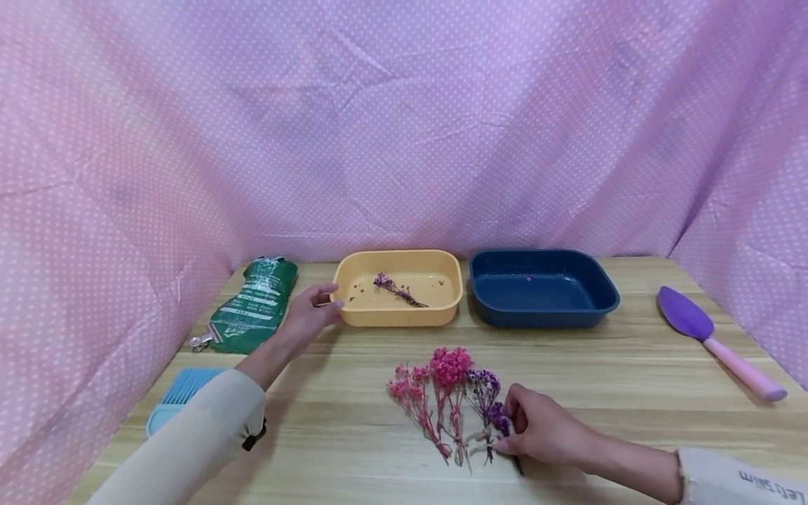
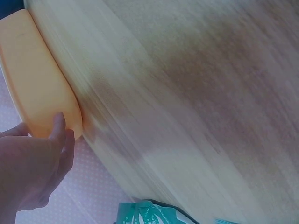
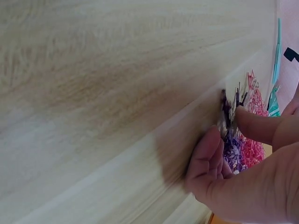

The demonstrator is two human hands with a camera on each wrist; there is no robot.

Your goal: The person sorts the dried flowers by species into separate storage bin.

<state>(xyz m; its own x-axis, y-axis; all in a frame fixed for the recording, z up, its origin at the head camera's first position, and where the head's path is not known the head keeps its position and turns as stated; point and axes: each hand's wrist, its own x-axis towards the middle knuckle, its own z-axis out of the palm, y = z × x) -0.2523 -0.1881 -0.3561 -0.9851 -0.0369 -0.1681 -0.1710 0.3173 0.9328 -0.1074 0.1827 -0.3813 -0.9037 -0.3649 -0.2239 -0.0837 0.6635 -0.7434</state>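
Note:
In the head view my left hand (image 1: 311,312) rests at the left end of a yellow rectangular container (image 1: 398,318), touching its rim and side with extended fingers. One dried sprig of purple flowers (image 1: 400,289) lies inside it among small crumbs. My right hand (image 1: 546,428) is low on the table, thumb and curled fingers around the stem of the rightmost purple dried flower bunch (image 1: 499,419). Just left of it lie another purple bunch (image 1: 482,393) and pink dried flower bunches (image 1: 451,368), tied at their stems. In the right wrist view the fingers partly hide the purple blossoms (image 3: 232,149).
Right of the yellow container stands a dark blue container (image 1: 543,319) with a tiny pink bit inside. A green bag (image 1: 252,308) with a metal clip and a light blue brush (image 1: 179,396) lie at left. A purple-and-pink spatula (image 1: 719,344) lies far right. Pink dotted cloth (image 1: 404,126) encloses the table.

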